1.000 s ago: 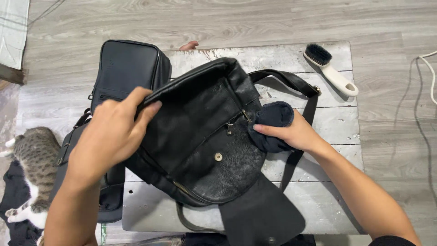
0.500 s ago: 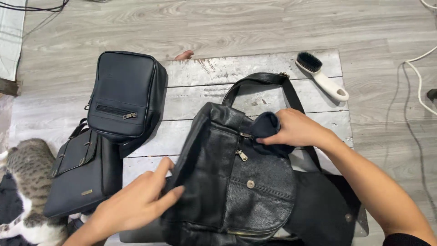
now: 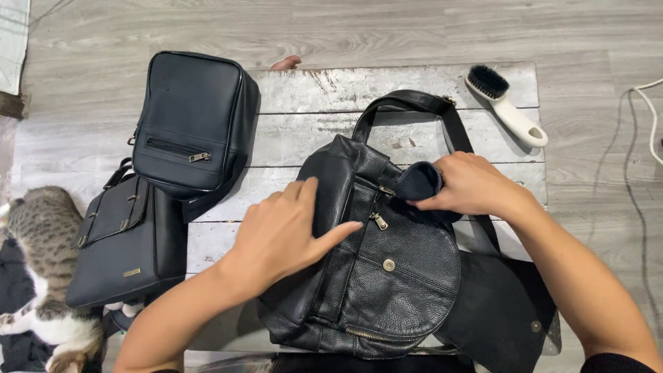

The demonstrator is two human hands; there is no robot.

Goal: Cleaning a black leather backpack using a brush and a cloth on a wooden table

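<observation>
Your left hand [image 3: 280, 238] has moved onto the black leather bag [image 3: 387, 276], fingers spread flat; your right hand [image 3: 469, 185] pinches the dark cloth [image 3: 418, 182] against it.

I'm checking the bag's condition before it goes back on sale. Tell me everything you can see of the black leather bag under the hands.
The black leather bag lies on the weathered white table, front up, flap thrown open. Its pebbled leather looks soft. It has a rounded front pocket with a snap, brass zip pulls and a strap looping away. The left hand presses its side; the right hand holds a dark cloth against its top edge.
</observation>
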